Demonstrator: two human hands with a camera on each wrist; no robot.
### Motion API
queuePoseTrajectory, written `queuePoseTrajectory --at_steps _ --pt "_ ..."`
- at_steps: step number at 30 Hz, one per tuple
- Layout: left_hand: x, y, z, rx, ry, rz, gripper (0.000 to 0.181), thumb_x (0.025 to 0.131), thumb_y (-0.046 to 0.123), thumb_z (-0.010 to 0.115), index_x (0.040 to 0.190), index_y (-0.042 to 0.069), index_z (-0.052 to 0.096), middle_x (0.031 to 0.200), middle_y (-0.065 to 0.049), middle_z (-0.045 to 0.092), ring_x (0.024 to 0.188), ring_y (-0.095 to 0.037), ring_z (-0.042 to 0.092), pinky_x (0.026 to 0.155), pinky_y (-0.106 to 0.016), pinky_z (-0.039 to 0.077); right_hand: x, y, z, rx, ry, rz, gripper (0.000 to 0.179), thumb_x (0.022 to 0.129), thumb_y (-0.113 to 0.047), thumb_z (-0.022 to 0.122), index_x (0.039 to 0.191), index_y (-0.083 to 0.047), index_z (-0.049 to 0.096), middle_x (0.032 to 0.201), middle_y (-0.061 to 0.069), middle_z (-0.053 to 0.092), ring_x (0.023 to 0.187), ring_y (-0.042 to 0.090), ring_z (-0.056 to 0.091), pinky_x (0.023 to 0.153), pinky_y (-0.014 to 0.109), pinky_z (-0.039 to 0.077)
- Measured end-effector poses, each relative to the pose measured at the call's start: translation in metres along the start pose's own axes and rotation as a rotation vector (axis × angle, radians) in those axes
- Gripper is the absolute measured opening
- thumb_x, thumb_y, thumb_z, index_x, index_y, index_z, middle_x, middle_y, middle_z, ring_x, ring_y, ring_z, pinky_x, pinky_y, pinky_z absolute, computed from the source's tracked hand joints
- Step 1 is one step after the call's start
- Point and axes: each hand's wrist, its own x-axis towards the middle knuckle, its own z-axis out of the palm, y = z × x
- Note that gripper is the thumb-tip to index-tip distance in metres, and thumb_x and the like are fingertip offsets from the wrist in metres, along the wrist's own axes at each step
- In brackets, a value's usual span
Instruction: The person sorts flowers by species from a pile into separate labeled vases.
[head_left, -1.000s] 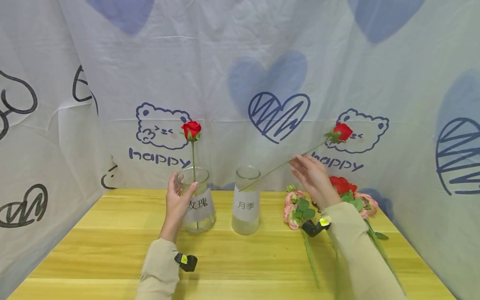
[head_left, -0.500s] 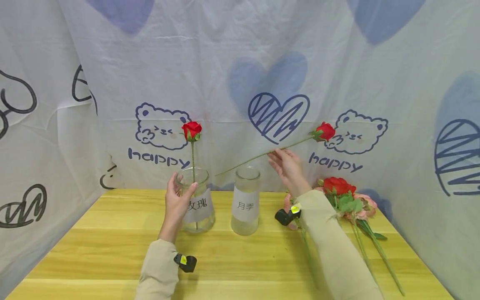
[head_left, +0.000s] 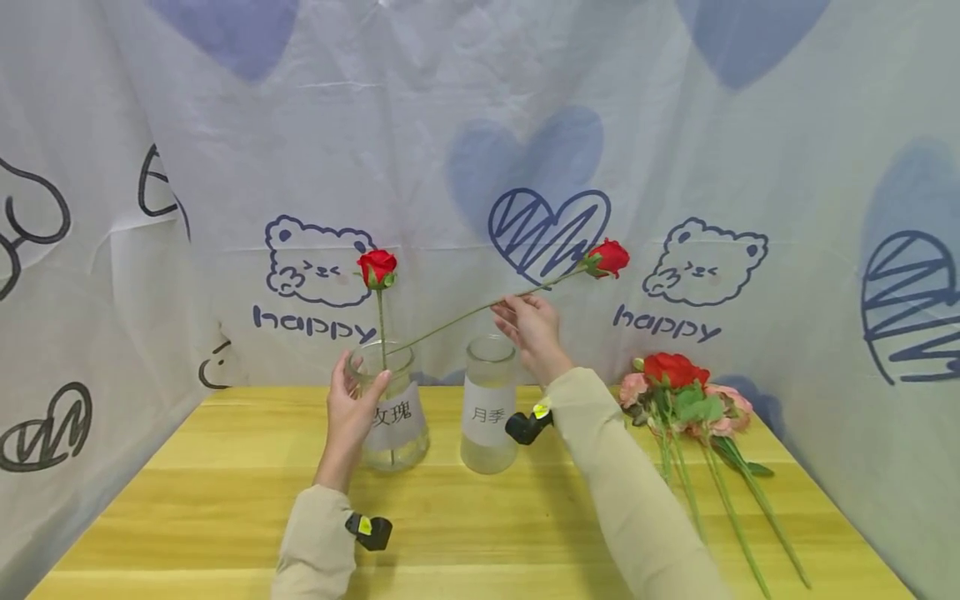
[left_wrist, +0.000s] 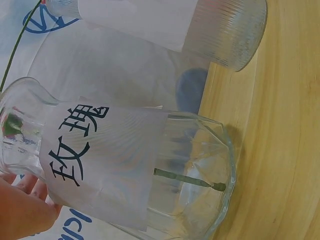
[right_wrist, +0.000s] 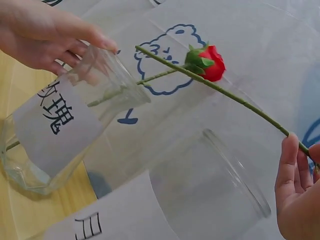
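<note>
My left hand (head_left: 354, 421) grips a wide-mouthed glass vase (head_left: 408, 454) around its neck, the thumb on the near side. The vase stands on the table and bears a white label with dark characters. One red rose (head_left: 377, 268) stands upright in it, its stem end near the vase bottom in the left wrist view. My right hand (head_left: 531, 329) pinches a second red rose (head_left: 609, 259) by its thin green stem (right_wrist: 235, 97). That stem slants down leftward, its free end overlapping the vase's mouth in the head view. In the right wrist view the tip is just beyond the rim.
A narrower labelled glass vase (head_left: 489, 458) stands between the hands, below the right hand, with no flower in it. To the right on the wooden table (head_left: 465, 533) lie a large red flower (head_left: 675, 369) and pink flowers (head_left: 731, 408) with long stems. A printed cloth (head_left: 420, 167) hangs behind.
My right hand has carried the rose leftward over the narrow vase, bringing its stem end to the wide vase's mouth. The left hand has stayed on the vase.
</note>
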Motion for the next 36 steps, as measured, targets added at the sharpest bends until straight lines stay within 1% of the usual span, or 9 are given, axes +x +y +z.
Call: queuePoseTrajectory --at_steps 6,11,13,17,19,22,26,30,36 --pt "-0.001 -0.002 0.000 -0.009 -0.003 0.008 0.083 0.092 0.024 0.067 0.155 0.010 0.015 0.155 -0.014 0.027 0.141 -0.033 0.024 0.117 -0.043 0.017 0.001 0.004 0.009 -0.026 0.001 0.005 0.021 0.097 -0.003 0.054 0.116 0.006 0.054 0.113 0.019 0.062 0.079 0.013 0.064 0.067 0.018 0.055" --pt "-0.001 -0.001 0.000 -0.013 0.001 0.018 0.082 0.092 0.024 0.066 0.155 0.010 0.014 0.155 -0.014 0.027 0.141 -0.033 0.024 0.117 -0.042 0.017 0.002 0.005 0.016 -0.030 -0.018 -0.004 0.030 0.096 -0.001 0.054 0.124 0.011 0.050 0.120 0.024 0.059 0.075 0.011 0.064 0.064 0.017 0.055" --pt "-0.001 -0.001 -0.001 -0.013 0.002 0.020 0.083 0.092 0.024 0.066 0.155 0.009 0.014 0.155 -0.014 0.027 0.141 -0.033 0.024 0.117 -0.042 0.017 0.002 0.007 0.021 -0.045 -0.028 -0.009 0.028 0.096 0.000 0.054 0.122 0.010 0.050 0.118 0.025 0.059 0.073 0.011 0.064 0.063 0.017 0.055" --pt "-0.002 -0.001 -0.002 -0.010 0.000 0.016 0.084 0.092 0.024 0.067 0.155 0.009 0.013 0.155 -0.014 0.027 0.141 -0.033 0.023 0.117 -0.042 0.016 0.001 0.010 0.032 -0.091 -0.040 -0.037 0.014 0.094 0.002 0.056 0.107 0.004 0.052 0.115 0.027 0.061 0.071 0.012 0.064 0.060 0.018 0.055" --pt "-0.001 -0.002 -0.002 -0.010 -0.001 0.013 0.085 0.092 0.024 0.067 0.155 0.010 0.012 0.155 -0.015 0.027 0.141 -0.033 0.023 0.117 -0.043 0.016 0.001 0.011 0.037 -0.128 -0.053 -0.056 0.010 0.093 0.002 0.057 0.102 0.001 0.051 0.115 0.028 0.061 0.071 0.012 0.064 0.059 0.018 0.055" --pt "-0.001 -0.001 -0.003 -0.016 -0.002 0.007 0.086 0.091 0.024 0.068 0.155 0.011 0.011 0.155 -0.015 0.027 0.141 -0.034 0.022 0.117 -0.044 0.016 0.000 0.012 0.047 -0.190 -0.081 -0.088 0.015 0.093 0.002 0.058 0.106 0.003 0.051 0.116 0.029 0.061 0.072 0.012 0.063 0.058 0.018 0.055" --pt "-0.001 -0.001 -0.003 -0.029 -0.009 0.008 0.086 0.091 0.024 0.068 0.155 0.012 0.012 0.155 -0.014 0.026 0.141 -0.033 0.022 0.116 -0.045 0.016 -0.001 0.014 0.059 -0.294 -0.106 -0.130 0.023 0.093 0.000 0.059 0.114 0.006 0.051 0.111 0.023 0.064 0.073 0.011 0.062 0.059 0.019 0.055" --pt "-0.001 0.000 -0.001 -0.034 -0.009 0.009 0.085 0.091 0.023 0.068 0.155 0.012 0.013 0.155 -0.015 0.027 0.141 -0.033 0.023 0.116 -0.046 0.016 -0.001 0.015 0.071 -0.423 -0.145 -0.172 0.018 0.094 -0.002 0.059 0.110 0.005 0.053 0.104 0.018 0.066 0.075 0.013 0.061 0.059 0.022 0.055" --pt "0.000 0.000 -0.001 -0.034 0.003 0.012 0.084 0.091 0.023 0.068 0.155 0.012 0.015 0.154 -0.015 0.028 0.140 -0.033 0.025 0.116 -0.045 0.017 -0.001 0.019 0.086 -0.637 -0.230 -0.310 0.014 0.095 -0.003 0.057 0.106 0.006 0.056 0.098 0.019 0.067 0.077 0.018 0.062 0.059 0.027 0.056"
